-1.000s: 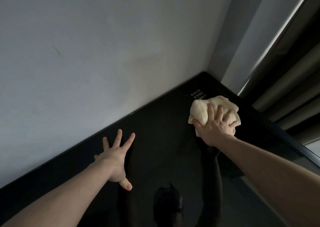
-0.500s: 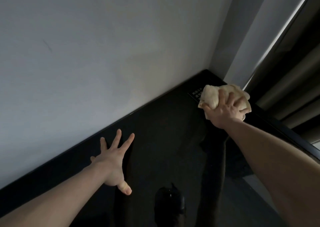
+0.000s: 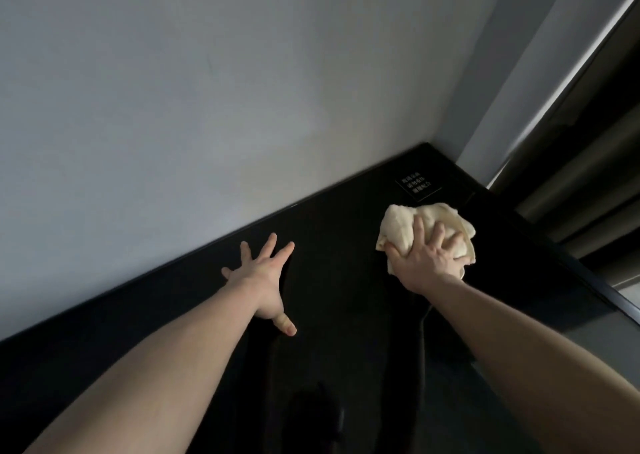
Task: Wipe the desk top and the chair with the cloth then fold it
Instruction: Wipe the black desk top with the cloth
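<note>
A single head-worn wide-angle view looked forward and down along both bare forearms at the dark desk top [image 3: 339, 315], close in, tilted so the pale wall [image 3: 207, 107] filled its upper left

Glossy desk top [image 3: 346, 315] (perhaps glass), terry cloth [image 3: 405, 225]

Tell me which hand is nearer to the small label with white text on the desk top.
The right hand. It presses the cloth just below the label, toward the person. The left hand rests spread on the desk top far to the label's left.
</note>
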A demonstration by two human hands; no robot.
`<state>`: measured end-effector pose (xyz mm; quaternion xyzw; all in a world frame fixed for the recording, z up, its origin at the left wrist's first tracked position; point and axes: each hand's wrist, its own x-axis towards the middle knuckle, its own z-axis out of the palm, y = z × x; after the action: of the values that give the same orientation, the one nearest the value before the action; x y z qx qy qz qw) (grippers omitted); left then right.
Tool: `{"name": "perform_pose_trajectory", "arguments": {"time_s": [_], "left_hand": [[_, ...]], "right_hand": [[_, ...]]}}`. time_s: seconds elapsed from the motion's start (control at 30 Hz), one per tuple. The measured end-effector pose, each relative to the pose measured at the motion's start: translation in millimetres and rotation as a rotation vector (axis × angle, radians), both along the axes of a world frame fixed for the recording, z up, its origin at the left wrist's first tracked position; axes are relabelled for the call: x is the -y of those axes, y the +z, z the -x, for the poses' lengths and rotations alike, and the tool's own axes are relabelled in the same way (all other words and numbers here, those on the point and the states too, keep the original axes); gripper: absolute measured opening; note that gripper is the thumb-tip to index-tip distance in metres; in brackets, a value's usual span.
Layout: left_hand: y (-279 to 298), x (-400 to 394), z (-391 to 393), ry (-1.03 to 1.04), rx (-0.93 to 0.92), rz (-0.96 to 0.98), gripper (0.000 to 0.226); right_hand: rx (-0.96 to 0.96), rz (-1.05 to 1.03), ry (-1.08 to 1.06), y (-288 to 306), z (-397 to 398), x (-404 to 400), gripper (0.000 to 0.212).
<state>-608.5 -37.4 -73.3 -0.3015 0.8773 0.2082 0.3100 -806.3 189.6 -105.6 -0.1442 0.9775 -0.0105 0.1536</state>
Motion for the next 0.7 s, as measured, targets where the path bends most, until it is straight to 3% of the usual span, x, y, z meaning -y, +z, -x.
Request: {"name": "perform_pose_trajectory", "arguments": {"time_s": [0.07, 0.17, 0.27, 0.37, 0.7], "left_hand": [[-5, -2, -24, -0.018, -0.139, 0.026, 0.150], [-9, -16, -78, -0.120, -0.383, 0.052, 0.100], [-14, -24, -143, -0.224, -0.463, 0.047, 0.072], [-26, -6, -221, -0.161, -0.475, 0.143, 0.067], [-51, 85, -498, 0.465, -0.436, 0.457, 0.080]], "right_hand": [[0.023, 0.003, 0.029, 1, -29, 9, 0.094], [0.026, 0.000, 0.077, 3, -75, 29, 0.092], [0.032, 0.011, 0.136, 6, -122, 51, 0.091], [0.041, 0.012, 0.221, 1, -176, 75, 0.090], [0.097, 0.058, 0.500, 0, -369, 181, 0.090]]}}
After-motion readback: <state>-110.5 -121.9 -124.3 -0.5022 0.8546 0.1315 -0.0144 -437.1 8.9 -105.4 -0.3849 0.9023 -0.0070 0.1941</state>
